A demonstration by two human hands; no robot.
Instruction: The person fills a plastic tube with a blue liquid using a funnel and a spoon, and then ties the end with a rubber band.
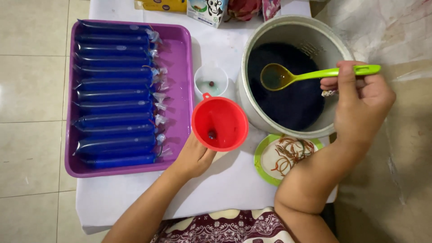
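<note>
Red plastic, the funnel [219,123] sits gripped from below by the left hand [194,156] beside the purple tray [180,67], while the right hand [360,105] pinches a green ladle [306,75] over the dark-filled pot [288,85].

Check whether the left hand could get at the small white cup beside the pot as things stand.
Probably not right away. The left hand is occupied, its grip closed under the red funnel, which sits between it and the small white cup. The cup itself is uncovered, beside the pot.
</note>
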